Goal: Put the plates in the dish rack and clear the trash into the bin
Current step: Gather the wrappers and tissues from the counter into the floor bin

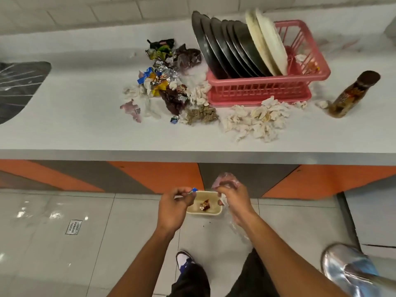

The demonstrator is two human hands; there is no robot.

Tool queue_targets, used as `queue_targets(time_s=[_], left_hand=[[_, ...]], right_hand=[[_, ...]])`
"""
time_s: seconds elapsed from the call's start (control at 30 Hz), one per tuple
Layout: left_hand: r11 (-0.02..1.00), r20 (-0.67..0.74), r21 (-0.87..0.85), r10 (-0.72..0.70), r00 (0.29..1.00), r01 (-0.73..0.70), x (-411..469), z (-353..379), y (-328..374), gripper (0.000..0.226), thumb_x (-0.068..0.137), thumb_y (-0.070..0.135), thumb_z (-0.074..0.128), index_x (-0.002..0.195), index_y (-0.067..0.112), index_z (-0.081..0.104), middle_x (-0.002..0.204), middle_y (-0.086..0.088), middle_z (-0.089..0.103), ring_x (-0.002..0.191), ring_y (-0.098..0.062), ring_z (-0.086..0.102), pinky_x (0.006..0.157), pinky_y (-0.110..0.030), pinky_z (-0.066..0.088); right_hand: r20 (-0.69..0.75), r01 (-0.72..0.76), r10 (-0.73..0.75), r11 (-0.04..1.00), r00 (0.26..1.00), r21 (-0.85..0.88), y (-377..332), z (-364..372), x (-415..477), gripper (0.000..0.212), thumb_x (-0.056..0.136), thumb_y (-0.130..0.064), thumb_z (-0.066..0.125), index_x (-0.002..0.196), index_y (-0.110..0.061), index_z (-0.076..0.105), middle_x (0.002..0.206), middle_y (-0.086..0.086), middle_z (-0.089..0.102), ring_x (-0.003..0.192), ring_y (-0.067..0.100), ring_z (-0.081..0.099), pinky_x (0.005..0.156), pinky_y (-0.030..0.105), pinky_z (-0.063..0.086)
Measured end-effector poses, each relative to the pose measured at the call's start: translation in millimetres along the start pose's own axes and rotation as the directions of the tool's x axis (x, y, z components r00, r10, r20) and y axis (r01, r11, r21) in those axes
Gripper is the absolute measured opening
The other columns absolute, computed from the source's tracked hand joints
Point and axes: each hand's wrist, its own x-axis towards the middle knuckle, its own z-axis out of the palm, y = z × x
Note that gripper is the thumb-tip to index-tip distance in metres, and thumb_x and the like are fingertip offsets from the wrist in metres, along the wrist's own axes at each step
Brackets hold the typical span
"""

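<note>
— Pinching a blue wrapper point(194, 190) in the left hand point(173, 203), clutching clear plastic point(226, 181) in the right hand point(234, 201), above the small beige bin point(203, 213).
— Easy to miss so narrow a mouth.
— Tissue scraps point(255, 123) near the counter point(64, 125) edge, before the plates point(231, 48) in the pink dish rack point(257, 86): easily swept off.

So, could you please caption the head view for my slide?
Left hand and right hand hold trash over small beige bin; metal and white plates stand in pink plastic rack.
</note>
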Motion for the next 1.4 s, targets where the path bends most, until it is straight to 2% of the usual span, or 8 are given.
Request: queue_targets(time_s=[0.2,0.43,0.67,1.0,1.1,1.2,1.3,1.4], left_hand=[[0.995,0.022,-0.082,-0.047,0.999,0.049,30.4,-32.5,-33.9,0.008,0.087,0.013,0.077,0.094,0.015,0.073,0.091,-0.009,0.074,0.083,-0.019,0.073,0.08,-0.035,0.063],[0.997,0.009,0.032,-0.069,0.998,0.068,113.7,-32.4,-110.7,0.01,0.086,0.01,0.076,0.083,0.017,0.068,0.074,0.001,0.074,0.074,-0.022,0.073,0.077,-0.043,0.059],[0.945,0.01,0.322,-0.068,0.998,0.061,217.2,21.0,-250.2,0.011,0.086,0.013,0.07,0.081,0.023,0.069,0.076,0.013,0.072,0.074,-0.011,0.068,0.064,-0.017,0.047],[0.771,0.032,0.634,-0.1,0.994,0.057,320.7,83.5,-419.8,0.01,0.089,0.032,0.066,0.091,0.029,0.075,0.092,0.004,0.076,0.09,-0.018,0.072,0.081,-0.025,0.055],[0.59,0.128,0.804,-0.052,0.99,-0.073,347.6,103.1,-442.1,0.023,0.095,0.024,0.055,0.108,0.024,0.074,0.11,-0.004,0.073,0.102,-0.025,0.069,0.087,-0.033,0.054],[0.465,0.195,0.874,-0.068,0.978,-0.142,370.5,118.6,-457.8,0.028,0.099,0.016,0.052,0.122,0.012,0.067,0.125,-0.01,0.066,0.114,-0.026,0.065,0.092,-0.034,0.053],[0.446,0.217,0.882,-0.103,0.971,-0.15,384.6,128.2,-468.3,0.032,0.099,0.015,0.055,0.129,0.006,0.06,0.133,-0.013,0.061,0.123,-0.026,0.06,0.097,-0.032,0.05],[0.472,0.207,0.874,-0.144,0.968,-0.117,381.6,127.7,-468.6,0.033,0.093,0.019,0.066,0.125,0.01,0.065,0.13,-0.009,0.064,0.119,-0.026,0.062,0.096,-0.033,0.052]], right_hand=[[0.113,0.162,-0.129,0.915,0.985,-0.369,43.1,37.3,31.1,0.017,0.082,-0.007,0.08,0.091,-0.02,0.074,0.104,-0.007,0.074,0.095,0.009,0.068,0.071,0.022,0.053],[0.324,0.359,-0.157,0.495,0.933,-0.791,117.1,41.1,118.4,0.025,0.085,-0.016,0.079,0.093,-0.032,0.061,0.112,-0.01,0.059,0.101,0.013,0.063,0.079,0.022,0.055],[0.477,0.506,-0.167,0.28,0.863,-0.816,237.5,48.1,226.5,0.026,0.087,-0.028,0.077,0.106,-0.028,0.06,0.113,-0.014,0.049,0.098,0.008,0.054,0.074,0.017,0.051],[0.412,0.407,-0.016,0.197,0.911,-0.892,417.4,49.0,373.7,0.02,0.092,-0.036,0.067,0.09,-0.029,0.049,0.114,-0.009,0.048,0.101,0.018,0.053,0.079,0.034,0.046],[0.406,0.399,0.069,0.089,0.911,-0.912,452.5,51.9,409.0,0.022,0.091,-0.036,0.067,0.105,-0.027,0.054,0.132,-0.002,0.051,0.121,0.022,0.049,0.094,0.034,0.043],[0.412,0.416,0.181,0.02,0.893,-0.909,475.5,56.3,430.2,0.063,0.093,-0.044,0.064,0.144,-0.013,0.046,0.155,0.011,0.037,0.144,0.031,0.03,0.116,0.04,0.028],[0.392,0.428,0.282,-0.08,0.876,-0.9,481.4,61.8,440.1,0.062,0.091,-0.052,0.062,0.143,-0.018,0.05,0.145,0.008,0.046,0.141,0.029,0.033,0.116,0.043,0.026],[0.362,0.392,0.376,-0.004,0.853,-0.92,482.5,60.1,440.4,0.05,0.094,-0.048,0.056,0.135,-0.02,0.056,0.138,0.006,0.057,0.134,0.032,0.047,0.112,0.044,0.037]])
